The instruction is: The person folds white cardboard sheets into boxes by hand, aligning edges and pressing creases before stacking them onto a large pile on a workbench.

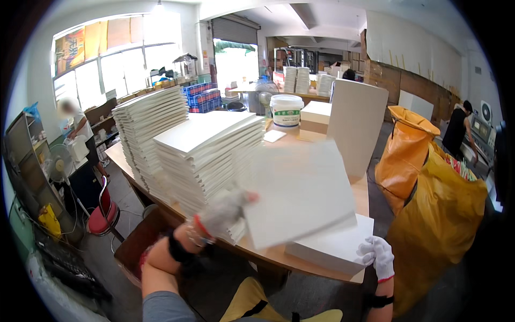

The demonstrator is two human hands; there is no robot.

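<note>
White-gloved left hand (225, 212) pinched a white rectangular sheet (300, 196); gloved right hand (377, 256), closure unclear, touched a low white stack (335, 248).

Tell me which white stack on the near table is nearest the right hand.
The low stack, beside the right hand; the middle stack and left stack are much taller and farther left.

A red-seated chair (103, 220) and a standing fan (59, 162) sit to my left, near a worker in a white top (82, 127). Ahead of me, a white bucket (286, 111) stands upright, with blue packs (203, 99) farther left. On my right, a mustard sack (437, 214) stands before an orange sack (402, 161); beyond, a worker in black (456, 129) bends forward.
</note>
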